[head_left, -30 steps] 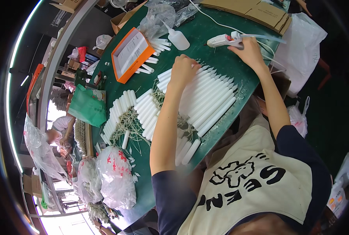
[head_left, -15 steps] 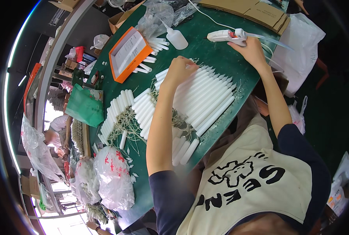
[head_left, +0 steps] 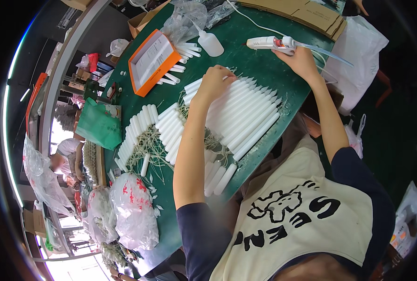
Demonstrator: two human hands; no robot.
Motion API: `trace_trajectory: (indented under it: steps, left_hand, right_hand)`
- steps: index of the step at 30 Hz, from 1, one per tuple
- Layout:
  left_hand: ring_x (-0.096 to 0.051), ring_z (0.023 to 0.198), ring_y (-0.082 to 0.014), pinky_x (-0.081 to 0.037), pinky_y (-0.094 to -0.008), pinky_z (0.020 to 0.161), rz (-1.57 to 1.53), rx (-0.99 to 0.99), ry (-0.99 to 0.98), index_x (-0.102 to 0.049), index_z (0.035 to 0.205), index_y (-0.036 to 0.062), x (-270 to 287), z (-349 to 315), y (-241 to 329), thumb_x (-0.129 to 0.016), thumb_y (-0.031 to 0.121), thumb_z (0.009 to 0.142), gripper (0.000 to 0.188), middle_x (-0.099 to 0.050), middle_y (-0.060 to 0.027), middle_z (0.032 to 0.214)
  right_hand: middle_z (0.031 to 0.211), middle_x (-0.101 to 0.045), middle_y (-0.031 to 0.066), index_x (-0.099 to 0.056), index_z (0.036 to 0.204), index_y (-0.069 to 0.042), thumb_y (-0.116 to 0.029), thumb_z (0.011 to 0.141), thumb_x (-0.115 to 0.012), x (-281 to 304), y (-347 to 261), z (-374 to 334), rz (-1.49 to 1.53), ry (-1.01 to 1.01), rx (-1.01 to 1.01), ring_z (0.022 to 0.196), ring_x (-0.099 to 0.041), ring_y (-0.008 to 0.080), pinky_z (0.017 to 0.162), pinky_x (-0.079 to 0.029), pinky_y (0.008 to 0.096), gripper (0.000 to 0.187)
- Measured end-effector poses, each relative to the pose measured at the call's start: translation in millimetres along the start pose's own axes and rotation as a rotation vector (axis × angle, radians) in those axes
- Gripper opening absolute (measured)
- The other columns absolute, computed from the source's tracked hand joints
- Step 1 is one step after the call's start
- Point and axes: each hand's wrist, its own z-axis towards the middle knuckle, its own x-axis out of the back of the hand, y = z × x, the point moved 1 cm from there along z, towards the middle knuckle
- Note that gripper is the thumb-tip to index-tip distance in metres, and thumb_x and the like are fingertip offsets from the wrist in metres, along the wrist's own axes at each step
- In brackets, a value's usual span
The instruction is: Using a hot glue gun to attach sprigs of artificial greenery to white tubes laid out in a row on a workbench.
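My right hand [head_left: 300, 62] grips a white hot glue gun [head_left: 264, 43], held above the far right of the table with its nozzle pointing left. A translucent blue-tinted glue stick [head_left: 328, 55] sticks out of its rear. My left hand [head_left: 214, 83] is closed, fingertips pinched by the far end of a row of white candle-shaped sticks [head_left: 246, 112]. What those fingers hold is too small to make out. The sticks lie side by side, pointed tips toward the far right. More white tubes [head_left: 143, 119] with tangled thin wires [head_left: 152, 145] lie left of my left forearm.
An orange open box [head_left: 154, 63], loose white tubes [head_left: 187, 49] and a white squeeze bottle [head_left: 211, 44] stand farther back on the green table [head_left: 236, 25]. Flat cardboard [head_left: 302, 14] lies at the far edge. Plastic bags [head_left: 133, 210] sit at left; another person [head_left: 70, 157] is beyond.
Very little differs. The view has shifted slightly, and the glue gun's nozzle sits a touch farther left. My left hand keeps its pinch in the same place.
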Motion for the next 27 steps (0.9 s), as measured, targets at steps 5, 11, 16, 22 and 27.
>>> trace_trajectory:
  steps: [5,11,16,22,27]
  left_hand:
    - [-0.058,0.083,-0.0222,-0.046,-0.0322,0.074,-0.033,-0.019,0.131,-0.066,0.090,0.0000,1.6,-3.9,7.9,-0.061,0.018,0.081,0.021,-0.061,-0.0118,0.091]
    - [-0.058,0.066,-0.0112,-0.046,-0.0253,0.064,-0.244,0.161,0.186,-0.063,0.088,-0.0037,10.2,-12.0,17.0,-0.060,0.018,0.083,0.022,-0.063,-0.0076,0.072]
    - [-0.057,0.066,-0.0099,-0.045,-0.0240,0.063,-0.262,0.088,0.174,-0.062,0.089,-0.0051,7.5,-14.2,14.4,-0.060,0.018,0.083,0.024,-0.063,-0.0075,0.071]
    - [-0.057,0.065,-0.0139,-0.046,-0.0273,0.065,-0.194,0.151,0.286,-0.062,0.086,-0.0045,2.3,-12.8,10.7,-0.058,0.020,0.084,0.025,-0.064,-0.0100,0.074]
    - [-0.060,0.065,-0.0188,-0.046,-0.0294,0.064,-0.103,0.147,0.341,-0.062,0.085,-0.0043,-2.6,-9.9,14.8,-0.058,0.022,0.084,0.026,-0.065,-0.0129,0.073]
  right_hand:
    - [0.072,-0.064,0.0138,-0.064,0.090,0.001,-0.035,0.075,-0.071,0.7,7.2,-2.2,0.004,-0.026,0.033,0.063,-0.063,0.0242,0.058,-0.047,0.0321,0.040]
    - [0.065,-0.062,0.0135,-0.065,0.085,0.000,-0.039,0.073,-0.073,8.9,-7.7,-10.6,-0.006,-0.133,0.138,0.058,-0.060,0.0260,0.055,-0.046,0.0323,0.042]
    - [0.060,-0.060,0.0119,-0.066,0.076,-0.001,-0.047,0.067,-0.076,12.6,-19.6,-17.2,-0.095,-0.045,0.220,0.052,-0.058,0.0274,0.050,-0.045,0.0326,0.048]
    - [0.059,-0.059,0.0113,-0.063,0.077,-0.003,-0.050,0.069,-0.072,12.2,-29.2,-21.1,-0.170,-0.016,0.273,0.053,-0.058,0.0295,0.050,-0.045,0.0334,0.049]
    - [0.054,-0.053,0.0077,-0.059,0.084,-0.007,-0.052,0.071,-0.068,7.0,-27.3,-21.5,-0.214,0.058,0.434,0.048,-0.053,0.0278,0.045,-0.041,0.0334,0.048]
